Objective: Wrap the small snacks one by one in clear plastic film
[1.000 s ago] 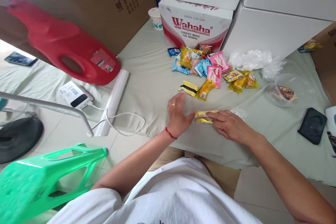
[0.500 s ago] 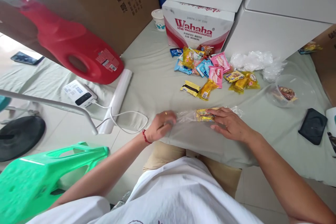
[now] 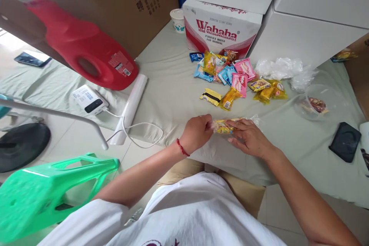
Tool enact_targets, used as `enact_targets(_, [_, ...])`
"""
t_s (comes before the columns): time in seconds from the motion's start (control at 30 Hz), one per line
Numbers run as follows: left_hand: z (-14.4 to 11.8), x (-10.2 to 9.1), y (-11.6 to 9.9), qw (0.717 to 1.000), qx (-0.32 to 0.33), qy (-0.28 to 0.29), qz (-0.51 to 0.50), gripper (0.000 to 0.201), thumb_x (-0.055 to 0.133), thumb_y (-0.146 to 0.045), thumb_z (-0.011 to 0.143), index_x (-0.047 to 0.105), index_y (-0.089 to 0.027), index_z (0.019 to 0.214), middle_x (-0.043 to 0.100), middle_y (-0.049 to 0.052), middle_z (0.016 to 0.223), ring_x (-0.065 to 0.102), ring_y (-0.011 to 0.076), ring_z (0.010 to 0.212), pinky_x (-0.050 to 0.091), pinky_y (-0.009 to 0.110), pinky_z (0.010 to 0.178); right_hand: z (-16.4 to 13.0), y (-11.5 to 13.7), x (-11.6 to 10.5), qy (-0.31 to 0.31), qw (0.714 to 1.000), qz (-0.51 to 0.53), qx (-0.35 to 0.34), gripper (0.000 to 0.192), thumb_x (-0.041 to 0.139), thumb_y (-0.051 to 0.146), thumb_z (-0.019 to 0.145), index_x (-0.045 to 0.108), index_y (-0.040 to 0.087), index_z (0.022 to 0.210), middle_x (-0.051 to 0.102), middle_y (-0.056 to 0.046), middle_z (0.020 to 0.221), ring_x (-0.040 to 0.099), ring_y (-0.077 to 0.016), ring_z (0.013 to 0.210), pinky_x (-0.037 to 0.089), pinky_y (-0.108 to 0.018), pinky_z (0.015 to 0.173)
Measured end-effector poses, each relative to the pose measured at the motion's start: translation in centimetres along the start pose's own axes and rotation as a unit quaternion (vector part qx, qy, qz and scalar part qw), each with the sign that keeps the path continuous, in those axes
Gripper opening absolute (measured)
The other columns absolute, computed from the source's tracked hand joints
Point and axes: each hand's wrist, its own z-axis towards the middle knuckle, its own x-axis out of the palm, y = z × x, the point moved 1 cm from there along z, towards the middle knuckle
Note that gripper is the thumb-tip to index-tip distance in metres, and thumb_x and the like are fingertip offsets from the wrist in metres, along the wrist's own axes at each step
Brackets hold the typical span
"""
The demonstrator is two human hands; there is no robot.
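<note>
On the cloth right before me lies a clear plastic bag (image 3: 254,119) with yellow-wrapped snack packets (image 3: 221,127) inside. The closed fingers of my left hand (image 3: 198,132) pinch the left end of the plastic, close against the packets. My right hand (image 3: 250,138) holds the bag from the right, its fingers over the packets and its thumb on the near side. Beyond my hands, a yellow and black wrapped snack (image 3: 211,96) lies beside an amber-wrapped snack (image 3: 230,98). Behind them is a pile of mixed snacks, including a pink packet (image 3: 239,84).
A Wahaha carton (image 3: 219,27) and paper cup (image 3: 178,20) stand at the back. To the right are crumpled clear plastic (image 3: 278,68), a clear tub (image 3: 305,103) and a black tray-like object (image 3: 344,142). Leftward: a white roll (image 3: 131,107), power bank (image 3: 90,99), red jug (image 3: 98,42), green stool (image 3: 37,184).
My left hand has moved right along the loose plastic and closed on it beside the packets. The loose plastic on the left is gathered up. My right hand stays over the packets.
</note>
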Motion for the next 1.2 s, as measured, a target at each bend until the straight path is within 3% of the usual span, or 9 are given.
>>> enact_targets(0.1, [1.3, 1.4, -2.2, 0.998, -0.007, 0.005, -0.062, 0.010, 0.058, -0.021, 0.090, 0.066, -0.019, 0.085, 0.069, 0.000, 0.075, 0.063, 0.0148, 0.069, 0.048, 0.026, 0.064, 0.5, 0.7, 0.1, -0.003, 1.000, 0.011, 0.007, 0.043, 0.055, 0.047, 0.103, 0.070, 0.019, 0.073, 0.060, -0.009, 0.150, 0.061, -0.0299, 0.109, 0.048, -0.052, 0.089])
enact_targets(0.23, [2.4, 4.2, -3.6, 0.996, 0.055, -0.019, 0.064, 0.027, 0.048, -0.022, 0.099, 0.075, -0.020, 0.096, 0.073, 0.006, 0.097, 0.066, 0.0197, 0.089, 0.051, 0.031, 0.071, -0.4, 0.3, -0.5, -0.042, 0.988, 0.147, 0.035, 0.042, 0.047, 0.048, 0.105, 0.073, 0.022, 0.086, 0.070, -0.012, 0.133, 0.065, -0.0279, 0.111, 0.051, -0.050, 0.097])
enact_targets(0.33, [2.4, 5.2, -3.4, 0.982, 0.086, -0.039, 0.161, 0.027, 0.053, -0.026, 0.100, 0.079, -0.021, 0.091, 0.070, 0.010, 0.104, 0.062, 0.0251, 0.099, 0.050, 0.036, 0.074, -2.1, -1.8, -1.0, -0.188, 0.945, 0.192, 0.187, 0.042, 0.040, 0.052, 0.107, 0.073, 0.025, 0.106, 0.075, -0.010, 0.116, 0.068, -0.0256, 0.110, 0.053, -0.044, 0.099])
enact_targets(0.43, [2.6, 5.3, -3.1, 0.978, 0.093, -0.065, 0.175, 0.026, 0.062, -0.034, 0.097, 0.081, -0.024, 0.082, 0.069, 0.011, 0.111, 0.056, 0.0318, 0.112, 0.050, 0.047, 0.086, -3.6, -4.5, -0.7, -0.291, 0.887, 0.069, 0.351, 0.054, 0.050, 0.066, 0.098, 0.069, 0.021, 0.120, 0.071, -0.015, 0.117, 0.067, -0.0299, 0.105, 0.054, -0.046, 0.094])
enact_targets(0.53, [2.6, 5.3, -3.0, 0.976, 0.105, -0.092, 0.168, 0.021, 0.065, -0.035, 0.095, 0.082, -0.026, 0.086, 0.065, 0.009, 0.134, 0.046, 0.0364, 0.134, 0.042, 0.060, 0.104, -3.9, -5.8, 0.3, -0.211, 0.894, 0.047, 0.392, 0.074, 0.065, 0.074, 0.083, 0.067, 0.018, 0.131, 0.069, -0.017, 0.112, 0.067, -0.0279, 0.090, 0.056, -0.043, 0.082])
enact_targets(0.67, [2.3, 5.7, -2.8, 0.975, 0.119, -0.062, 0.177, 0.024, 0.056, -0.034, 0.101, 0.079, -0.027, 0.098, 0.069, 0.007, 0.133, 0.046, 0.0328, 0.142, 0.035, 0.067, 0.113, -3.7, -5.4, 0.2, -0.066, 0.891, 0.220, 0.392, 0.055, 0.067, 0.067, 0.082, 0.075, 0.020, 0.109, 0.067, -0.005, 0.082, 0.061, -0.0191, 0.063, 0.051, -0.033, 0.061])
enact_targets(0.83, [1.8, 6.1, -2.6, 0.971, 0.126, -0.065, 0.193, 0.025, 0.055, -0.036, 0.102, 0.077, -0.026, 0.098, 0.062, 0.008, 0.146, 0.046, 0.0321, 0.143, 0.045, 0.061, 0.109, -3.3, -4.9, -3.0, -0.144, 0.832, 0.328, 0.424, 0.040, 0.075, 0.056, 0.071, 0.072, 0.019, 0.087, 0.059, 0.001, 0.066, 0.052, -0.0132, 0.050, 0.046, -0.029, 0.051])
enact_targets(1.0, [1.4, 6.4, -3.1, 0.967, 0.151, -0.014, 0.204, 0.023, 0.052, -0.027, 0.104, 0.075, -0.021, 0.105, 0.069, 0.010, 0.130, 0.061, 0.0246, 0.123, 0.057, 0.036, 0.087, 0.6, -2.1, -2.7, -0.176, 0.844, 0.328, 0.386, 0.030, 0.069, 0.049, 0.079, 0.071, 0.020, 0.086, 0.062, -0.001, 0.068, 0.055, -0.0146, 0.053, 0.047, -0.029, 0.052])
enact_targets(1.2, [0.8, 6.5, -2.9, 0.965, 0.158, -0.026, 0.209, 0.025, 0.051, -0.030, 0.105, 0.071, -0.021, 0.117, 0.069, 0.010, 0.129, 0.061, 0.0243, 0.121, 0.056, 0.034, 0.081, 3.2, 1.0, -0.2, -0.190, 0.916, 0.186, 0.299, 0.027, 0.056, 0.040, 0.093, 0.076, 0.021, 0.094, 0.073, -0.009, 0.093, 0.067, -0.0216, 0.083, 0.055, -0.038, 0.083])
